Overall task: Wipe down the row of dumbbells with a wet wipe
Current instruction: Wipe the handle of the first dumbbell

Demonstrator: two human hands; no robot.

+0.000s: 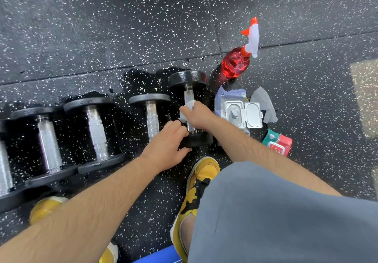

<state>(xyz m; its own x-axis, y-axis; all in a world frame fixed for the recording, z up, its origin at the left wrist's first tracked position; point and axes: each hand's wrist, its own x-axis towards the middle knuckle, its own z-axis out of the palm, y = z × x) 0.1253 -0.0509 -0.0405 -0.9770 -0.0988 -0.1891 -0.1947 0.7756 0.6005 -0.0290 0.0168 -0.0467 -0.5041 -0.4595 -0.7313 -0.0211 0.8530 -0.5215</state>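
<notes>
Several black dumbbells with chrome handles lie in a row on the speckled rubber floor. The rightmost dumbbell [187, 79] is the smallest. My right hand [197, 115] is wrapped around its handle with a white wet wipe [189, 105] pressed against the chrome. My left hand [169, 142] grips the near end of the same dumbbell, covering part of its near head. To the left lie a second dumbbell [152, 117], a larger one [97, 132] and another [49, 144]; one more is cut off at the left edge.
An open wipe pack [242, 113] with its lid flipped up lies right of the dumbbell, a used grey wipe [266, 107] beside it. A red spray bottle [237, 62] lies behind. A red-green wipe packet [278, 143] sits near my knee. Yellow shoes [201, 181] stand close; the floor around the dumbbells looks wet.
</notes>
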